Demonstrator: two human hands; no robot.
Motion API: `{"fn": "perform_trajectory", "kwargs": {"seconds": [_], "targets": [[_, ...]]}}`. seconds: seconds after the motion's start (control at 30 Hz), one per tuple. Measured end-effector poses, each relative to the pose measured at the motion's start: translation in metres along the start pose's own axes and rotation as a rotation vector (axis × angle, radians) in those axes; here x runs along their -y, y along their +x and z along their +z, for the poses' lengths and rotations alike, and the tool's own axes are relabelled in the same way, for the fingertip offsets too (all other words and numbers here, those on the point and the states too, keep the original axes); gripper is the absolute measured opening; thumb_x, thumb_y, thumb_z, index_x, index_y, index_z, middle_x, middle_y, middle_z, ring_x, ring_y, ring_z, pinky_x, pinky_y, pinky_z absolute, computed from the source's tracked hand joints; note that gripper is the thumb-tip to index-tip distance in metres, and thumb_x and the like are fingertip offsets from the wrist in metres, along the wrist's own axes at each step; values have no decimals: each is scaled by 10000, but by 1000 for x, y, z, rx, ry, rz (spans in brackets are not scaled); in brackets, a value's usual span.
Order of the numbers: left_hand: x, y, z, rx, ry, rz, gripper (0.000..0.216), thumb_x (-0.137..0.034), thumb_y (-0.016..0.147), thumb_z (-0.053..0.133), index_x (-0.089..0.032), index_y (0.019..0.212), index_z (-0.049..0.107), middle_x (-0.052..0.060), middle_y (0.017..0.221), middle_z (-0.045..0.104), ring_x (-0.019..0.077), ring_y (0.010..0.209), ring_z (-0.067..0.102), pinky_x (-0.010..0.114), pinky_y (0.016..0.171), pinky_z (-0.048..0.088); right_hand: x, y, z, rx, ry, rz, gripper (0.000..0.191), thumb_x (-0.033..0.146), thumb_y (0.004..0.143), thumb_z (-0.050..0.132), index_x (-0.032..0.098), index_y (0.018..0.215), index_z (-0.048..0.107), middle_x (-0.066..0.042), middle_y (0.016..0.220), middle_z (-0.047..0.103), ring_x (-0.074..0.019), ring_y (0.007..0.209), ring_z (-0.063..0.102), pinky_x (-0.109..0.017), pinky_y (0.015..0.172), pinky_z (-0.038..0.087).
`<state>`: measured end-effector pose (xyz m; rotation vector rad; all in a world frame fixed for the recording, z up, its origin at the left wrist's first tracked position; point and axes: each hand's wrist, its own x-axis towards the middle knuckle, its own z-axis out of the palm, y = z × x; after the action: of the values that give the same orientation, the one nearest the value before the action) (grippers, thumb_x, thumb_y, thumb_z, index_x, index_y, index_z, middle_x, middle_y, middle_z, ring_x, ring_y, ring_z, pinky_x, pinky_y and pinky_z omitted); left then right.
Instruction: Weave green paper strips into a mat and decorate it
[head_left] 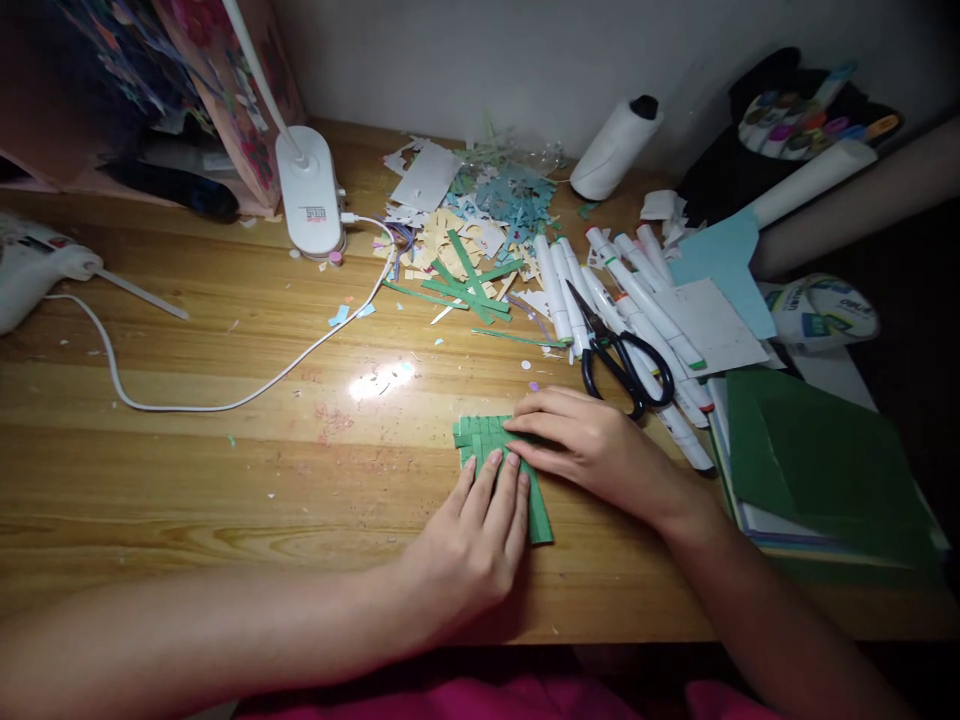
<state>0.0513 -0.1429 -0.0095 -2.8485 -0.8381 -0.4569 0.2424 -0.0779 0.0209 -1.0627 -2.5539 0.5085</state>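
A small piece of woven green paper strips [480, 430] lies on the wooden desk in front of me, with one longer strip end slanting down to the right. My left hand [480, 525] rests on its lower part, fingers outstretched and pressed down. From the right, my right hand [589, 440] reaches over the upper right edge; its fingers are extended and their tips touch the strips. Both thumbs are mostly hidden. Just beyond my right hand are black-handled scissors [626, 365], lying across white markers [645, 300].
Paper scraps [480, 225] and loose green strips are heaped at the back. A white lamp base [311, 190] trails a cable leftward, near a hot glue gun [45, 265]. Green paper sheets [817, 460], a tape roll [829, 310] and a thread spool [615, 150] are at the right.
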Motion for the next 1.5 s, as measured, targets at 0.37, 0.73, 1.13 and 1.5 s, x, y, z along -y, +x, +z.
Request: {"fn": "perform_trajectory", "kwargs": {"seconds": [0.37, 0.73, 1.13, 1.5], "targets": [[-5, -3, -1, -47, 41, -3, 406, -72, 880, 323, 14, 1168, 596, 184, 1164, 636, 288, 1065, 623, 352, 863, 548, 5, 5, 7, -20, 126, 86, 126, 186, 855, 604, 129, 947, 668, -75, 895, 645, -183, 862, 599, -316, 784, 515], [-7, -3, -1, -67, 55, 15, 399, -107, 862, 358, 21, 1147, 607, 189, 1129, 653, 296, 1042, 634, 347, 844, 550, 12, 8, 15, -65, 45, 37, 149, 160, 885, 541, 112, 918, 678, -90, 891, 674, -190, 838, 609, -336, 767, 530], [-8, -4, 1, -76, 69, 18, 396, -121, 860, 373, 25, 1153, 597, 188, 1120, 659, 282, 1007, 652, 361, 856, 526, 13, 12, 22, -73, 124, -31, 198, 176, 913, 510, 134, 886, 701, -80, 871, 662, -165, 800, 589, -303, 731, 515], [2, 1, -1, -102, -87, -41, 271, -96, 842, 389, -48, 978, 619, 121, 898, 701, 207, 783, 676, 288, 659, 533, 9, 11, 22, 39, 65, -100, 259, 223, 915, 500, 194, 1109, 669, -103, 1005, 632, -202, 925, 577, -355, 784, 512]]}}
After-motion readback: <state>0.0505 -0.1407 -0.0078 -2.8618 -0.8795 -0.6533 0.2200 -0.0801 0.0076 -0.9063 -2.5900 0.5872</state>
